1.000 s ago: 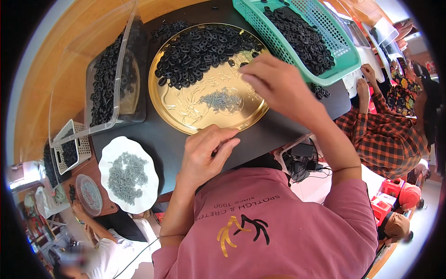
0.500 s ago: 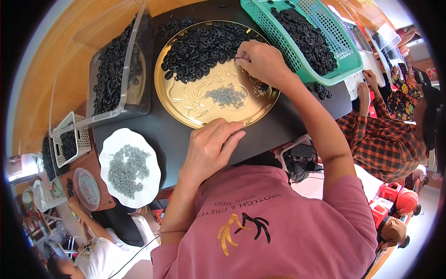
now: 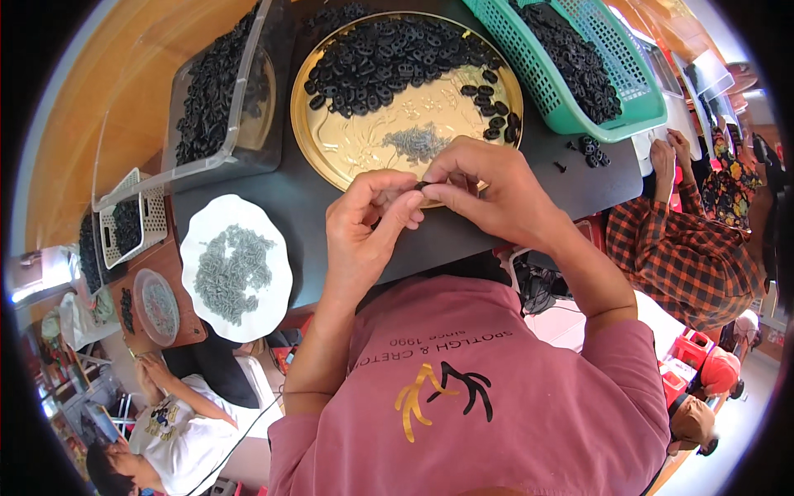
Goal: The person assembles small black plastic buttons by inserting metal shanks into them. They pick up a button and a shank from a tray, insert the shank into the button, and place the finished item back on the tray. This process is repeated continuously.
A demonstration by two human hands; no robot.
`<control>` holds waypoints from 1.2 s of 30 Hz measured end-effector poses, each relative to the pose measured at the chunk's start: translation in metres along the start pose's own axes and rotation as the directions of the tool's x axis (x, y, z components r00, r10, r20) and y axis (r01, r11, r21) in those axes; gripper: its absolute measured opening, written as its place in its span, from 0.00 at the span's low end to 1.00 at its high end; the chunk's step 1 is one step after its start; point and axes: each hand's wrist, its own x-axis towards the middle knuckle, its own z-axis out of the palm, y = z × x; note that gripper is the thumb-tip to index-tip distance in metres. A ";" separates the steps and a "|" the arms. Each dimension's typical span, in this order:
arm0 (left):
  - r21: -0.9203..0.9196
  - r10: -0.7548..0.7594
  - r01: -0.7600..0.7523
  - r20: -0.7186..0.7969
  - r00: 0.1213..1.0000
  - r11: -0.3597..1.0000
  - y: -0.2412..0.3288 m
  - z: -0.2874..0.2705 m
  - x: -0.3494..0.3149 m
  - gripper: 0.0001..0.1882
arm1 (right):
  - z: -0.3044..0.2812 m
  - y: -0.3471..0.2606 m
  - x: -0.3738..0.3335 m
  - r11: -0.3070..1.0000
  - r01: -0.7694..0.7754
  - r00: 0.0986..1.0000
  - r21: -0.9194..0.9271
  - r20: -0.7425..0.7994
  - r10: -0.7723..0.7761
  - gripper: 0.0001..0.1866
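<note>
Over the near rim of the gold tray (image 3: 318,162), my two hands meet, fingertips almost touching. A small black oval piece (image 3: 421,185) shows between them, mostly covered by fingers. My left hand (image 3: 364,217) pinches it from the left with thumb and fingers. From the right, my right hand (image 3: 490,188) grips it too, thumb and fingers closed. Behind the hands, a small heap of grey screws (image 3: 413,142) lies on the tray. Farther back is a large pile of black oval pieces (image 3: 376,62) with two holes each; several more are spread along the tray's right side.
A clear bin (image 3: 240,99) of black pieces stands left, a green basket (image 3: 608,124) of them at back right. The white scalloped plate (image 3: 198,285) at left holds grey screws. Loose black pieces (image 3: 591,151) lie right of the tray. Other people work on both sides.
My right hand has come back from the tray's far right to meet my left hand, bringing a black piece. My left hand has lifted off the tray's rim and now pinches.
</note>
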 end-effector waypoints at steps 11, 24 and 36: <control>0.001 -0.065 0.065 0.015 0.998 0.998 -0.007 -0.011 -0.020 0.05 | 0.025 0.013 -0.018 0.969 0.240 0.964 -0.055 -0.103 -0.245 0.06; 0.004 -0.172 0.173 -0.062 0.983 0.985 -0.006 -0.018 -0.026 0.05 | 0.008 0.040 0.002 0.848 0.227 0.964 -0.478 -0.014 -0.265 0.07; 0.049 -0.179 0.180 -0.034 0.983 0.982 -0.006 -0.017 -0.026 0.06 | 0.022 0.039 0.014 0.787 0.245 0.959 -0.567 0.026 -0.281 0.07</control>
